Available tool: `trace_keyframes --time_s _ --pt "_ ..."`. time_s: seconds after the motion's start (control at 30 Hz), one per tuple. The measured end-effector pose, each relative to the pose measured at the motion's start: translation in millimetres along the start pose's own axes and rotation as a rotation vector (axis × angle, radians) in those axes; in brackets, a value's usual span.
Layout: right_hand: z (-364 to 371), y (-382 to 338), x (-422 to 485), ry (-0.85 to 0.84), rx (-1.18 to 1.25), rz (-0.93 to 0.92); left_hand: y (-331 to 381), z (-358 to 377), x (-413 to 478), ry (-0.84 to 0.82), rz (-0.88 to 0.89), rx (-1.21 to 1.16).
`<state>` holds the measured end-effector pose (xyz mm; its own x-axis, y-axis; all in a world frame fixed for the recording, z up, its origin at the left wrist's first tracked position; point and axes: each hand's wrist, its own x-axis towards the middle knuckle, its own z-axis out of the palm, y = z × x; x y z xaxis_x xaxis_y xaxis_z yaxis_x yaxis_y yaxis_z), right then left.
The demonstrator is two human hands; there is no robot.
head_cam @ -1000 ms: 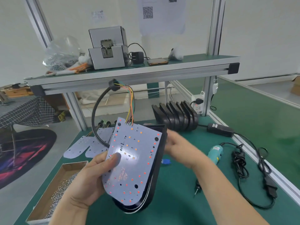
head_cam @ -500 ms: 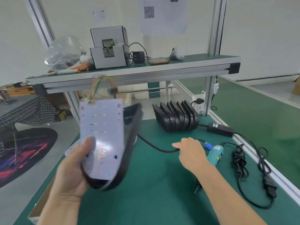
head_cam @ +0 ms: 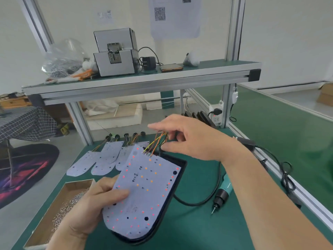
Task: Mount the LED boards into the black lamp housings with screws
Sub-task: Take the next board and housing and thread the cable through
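Note:
My left hand (head_cam: 93,204) grips a white LED board (head_cam: 142,192) dotted with red and orange LEDs, thumb pressed on its face, over a black lamp housing (head_cam: 177,179) beneath it. Both are held above the green bench. At the board's top edge my right hand (head_cam: 189,139) pinches the coloured wires (head_cam: 155,143) coming off it. A black cable (head_cam: 203,201) runs out from under the housing. More loose LED boards (head_cam: 100,159) lie flat behind, and part of a stack of black housings (head_cam: 201,115) shows behind my right hand.
A cardboard box of screws (head_cam: 70,201) sits at the front left. A teal electric screwdriver (head_cam: 223,192) lies to the right with its cord (head_cam: 286,179) along the bench edge. The upper shelf (head_cam: 140,82) carries a screw feeder (head_cam: 115,53), a phone and bags.
My left hand brought the board and housing back down from an upright tilt at the left to the middle. My right hand left the bench near the screwdriver and took hold of the wires.

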<state>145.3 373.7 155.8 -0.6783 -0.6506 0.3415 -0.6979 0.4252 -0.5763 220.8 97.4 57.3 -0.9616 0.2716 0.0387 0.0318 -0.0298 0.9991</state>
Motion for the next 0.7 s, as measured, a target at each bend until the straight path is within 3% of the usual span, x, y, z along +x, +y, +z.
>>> trace_keyframes --time_s 0.23,0.57,0.7 --pt "13.9 6.0 -2.1 -0.005 -0.093 0.059 14.2 5.1 -3.6 -0.093 0.086 0.127" --pt "29.7 21.8 -10.0 0.074 -0.151 -0.076 13.4 25.6 -2.1 0.007 0.208 0.449" --pt "32.4 28.4 -13.5 0.058 -0.123 -0.069 14.7 35.1 -2.2 0.050 0.262 0.465"
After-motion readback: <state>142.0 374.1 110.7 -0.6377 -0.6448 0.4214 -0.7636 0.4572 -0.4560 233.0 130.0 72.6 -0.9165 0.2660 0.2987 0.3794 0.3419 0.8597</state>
